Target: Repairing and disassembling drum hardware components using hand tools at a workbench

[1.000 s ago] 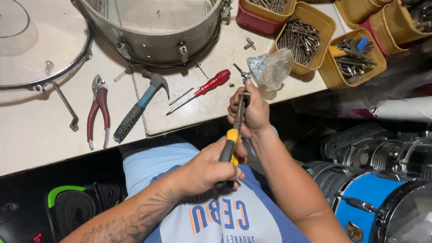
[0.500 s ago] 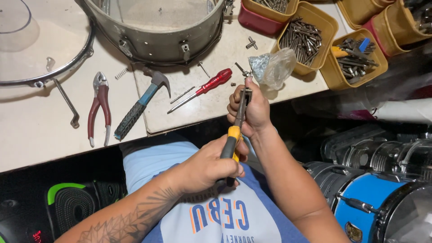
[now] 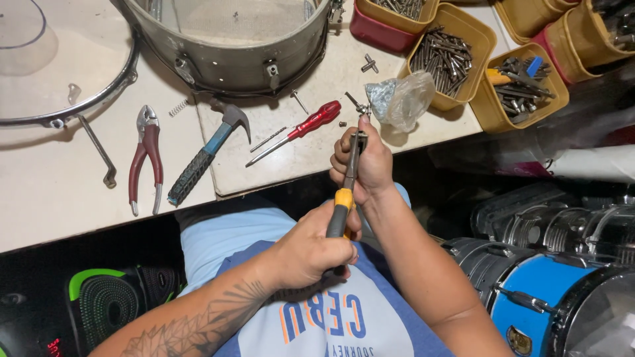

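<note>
Gripping a yellow-handled screwdriver (image 3: 345, 192), my left hand (image 3: 311, 248) is fully closed. My right hand (image 3: 364, 162), at one o'clock, pinches a small metal fitting (image 3: 362, 111).

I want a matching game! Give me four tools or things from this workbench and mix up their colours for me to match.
Things:
1. screwdriver lying on the table
2. pliers
3. tool held in both hands
4. drum at the lower right

Colours:
A. blue shell
B. yellow and black handle
C. bright red handle, alone
D. dark red grips, silver jaws

Pairs: 1-C, 2-D, 3-B, 4-A
</note>
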